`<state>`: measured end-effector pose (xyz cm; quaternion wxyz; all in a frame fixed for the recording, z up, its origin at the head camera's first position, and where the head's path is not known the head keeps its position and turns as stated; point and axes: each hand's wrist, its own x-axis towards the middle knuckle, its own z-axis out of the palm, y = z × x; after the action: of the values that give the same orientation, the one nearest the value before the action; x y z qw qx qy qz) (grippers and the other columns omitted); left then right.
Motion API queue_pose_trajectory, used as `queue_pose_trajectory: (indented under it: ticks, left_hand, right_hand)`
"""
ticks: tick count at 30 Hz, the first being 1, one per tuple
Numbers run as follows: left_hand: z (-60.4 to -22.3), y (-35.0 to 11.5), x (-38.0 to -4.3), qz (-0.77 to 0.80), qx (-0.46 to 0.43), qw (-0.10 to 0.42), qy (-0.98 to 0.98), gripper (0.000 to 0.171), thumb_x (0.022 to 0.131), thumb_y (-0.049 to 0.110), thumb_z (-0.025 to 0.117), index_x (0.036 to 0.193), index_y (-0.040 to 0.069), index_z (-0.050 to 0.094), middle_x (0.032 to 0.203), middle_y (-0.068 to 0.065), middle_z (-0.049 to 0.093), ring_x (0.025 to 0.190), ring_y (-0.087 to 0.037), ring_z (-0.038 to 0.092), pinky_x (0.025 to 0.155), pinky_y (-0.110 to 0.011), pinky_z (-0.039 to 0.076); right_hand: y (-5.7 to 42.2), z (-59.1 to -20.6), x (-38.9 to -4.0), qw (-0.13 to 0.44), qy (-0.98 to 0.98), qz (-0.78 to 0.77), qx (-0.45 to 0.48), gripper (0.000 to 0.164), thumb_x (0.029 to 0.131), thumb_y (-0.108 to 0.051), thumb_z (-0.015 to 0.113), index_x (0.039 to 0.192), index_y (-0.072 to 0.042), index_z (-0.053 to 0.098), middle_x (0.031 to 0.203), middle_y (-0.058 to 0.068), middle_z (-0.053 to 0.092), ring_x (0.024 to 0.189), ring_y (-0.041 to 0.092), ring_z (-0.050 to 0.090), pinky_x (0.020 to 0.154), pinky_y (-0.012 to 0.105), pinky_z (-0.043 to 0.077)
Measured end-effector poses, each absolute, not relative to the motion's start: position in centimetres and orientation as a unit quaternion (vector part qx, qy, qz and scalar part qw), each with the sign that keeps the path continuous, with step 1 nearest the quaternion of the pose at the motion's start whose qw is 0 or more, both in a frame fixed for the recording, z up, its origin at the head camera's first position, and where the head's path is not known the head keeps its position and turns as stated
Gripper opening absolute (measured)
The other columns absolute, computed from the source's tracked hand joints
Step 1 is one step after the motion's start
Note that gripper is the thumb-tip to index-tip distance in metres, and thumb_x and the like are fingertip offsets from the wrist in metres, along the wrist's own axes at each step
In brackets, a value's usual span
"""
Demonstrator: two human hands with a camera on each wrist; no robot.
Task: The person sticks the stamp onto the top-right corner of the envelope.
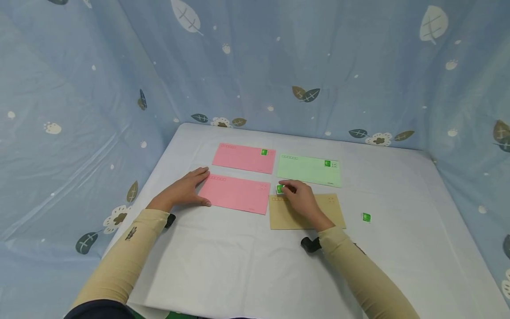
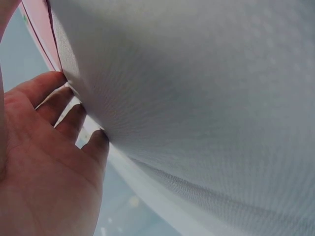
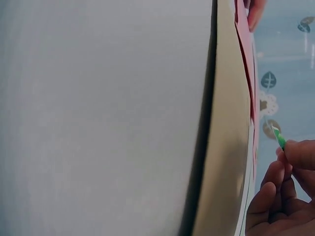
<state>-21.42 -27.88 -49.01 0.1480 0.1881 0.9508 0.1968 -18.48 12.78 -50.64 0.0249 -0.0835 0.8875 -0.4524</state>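
Between thumb and fingertips my right hand point(image 1: 301, 199) pinches a small green stamp point(image 1: 280, 189), held over the upper left part of a tan envelope point(image 1: 288, 217). The right wrist view shows the same stamp point(image 3: 279, 136) nearly edge-on at the fingertips. My left hand point(image 1: 187, 188) lies at the left end of the nearer pink envelope point(image 1: 239, 195), its fingers extended and spread, fingertips and thumb right at that edge. The upper right corner of this pink envelope bears only faint printed marks. In the left wrist view the left hand point(image 2: 54, 147) has its fingertips on the white cloth.
Behind lie another pink envelope point(image 1: 243, 158) and a light green envelope point(image 1: 308, 170), each with a green stamp near its upper right corner. A loose green stamp point(image 1: 366, 217) sits on the white tablecloth point(image 1: 410, 248) at the right. A patterned blue curtain point(image 1: 259, 66) surrounds the table.
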Motion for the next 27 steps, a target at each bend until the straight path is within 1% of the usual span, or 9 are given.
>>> queue_pose_trajectory:
  ticks: [11,23,27]
  left_hand:
    - [-49.0,-27.8,-21.5,0.188,0.186,0.147,0.953,0.125,0.067,0.061,0.089,0.16,0.003,0.028,0.169,-0.013,0.019,0.155,-0.037,0.014,0.121,-0.057,0.024]
    - [-48.8,-27.6,-21.4,0.186,0.179,0.152,0.954,0.125,0.067,0.061,0.089,0.161,0.004,0.029,0.169,-0.012,0.019,0.155,-0.036,0.014,0.121,-0.056,0.024]
    - [-48.7,-27.6,-21.5,0.192,0.184,0.15,0.952,0.123,0.069,0.058,0.09,0.16,0.004,0.029,0.169,-0.012,0.019,0.155,-0.035,0.014,0.121,-0.055,0.024]
  right_hand:
    - [11.2,-50.2,-18.4,0.029,0.884,-0.458,-0.086,0.028,0.102,-0.018,0.062,0.128,-0.011,0.072,0.114,0.005,0.069,0.097,0.022,0.058,0.085,0.036,0.053]
    - [9.7,-50.5,-18.9,0.03,0.881,-0.462,-0.1,0.027,0.102,-0.016,0.062,0.126,-0.01,0.073,0.104,0.004,0.068,0.09,0.019,0.058,0.077,0.032,0.052]
    - [9.4,-50.4,-19.0,0.033,0.882,-0.457,-0.106,0.027,0.102,-0.017,0.062,0.126,-0.01,0.072,0.101,0.004,0.067,0.087,0.019,0.058,0.074,0.031,0.052]
